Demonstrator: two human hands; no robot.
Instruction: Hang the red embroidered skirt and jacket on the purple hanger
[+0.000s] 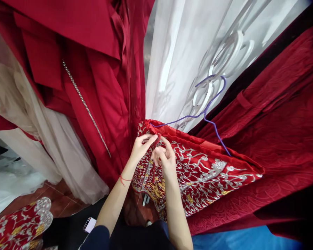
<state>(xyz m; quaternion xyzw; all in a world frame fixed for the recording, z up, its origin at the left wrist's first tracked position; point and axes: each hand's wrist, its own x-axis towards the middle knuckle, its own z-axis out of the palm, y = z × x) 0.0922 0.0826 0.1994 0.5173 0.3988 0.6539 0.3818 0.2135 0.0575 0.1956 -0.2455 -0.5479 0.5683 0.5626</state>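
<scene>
A red skirt (195, 166) with silver and gold embroidery hangs from a purple wire hanger (211, 100), its waistband slanting down to the right. At the waistband's left end, my left hand (142, 147) pinches a dark red drawstring (157, 139). My right hand (165, 154) is closed on the same cord from the other side, fingers curled, just in front of the embroidery. A loose end of the cord dangles below the fingers. The exact way the cord is looped is partly hidden by my fingertips.
White metal scrollwork (232, 52) carries the hanger's hook. Plain red garments (94, 69) hang at left, with a beaded strip (86, 107). Dark red patterned cloth (284, 139) hangs at right. Low at left are another embroidered red piece (18, 222) and a phone (89, 224).
</scene>
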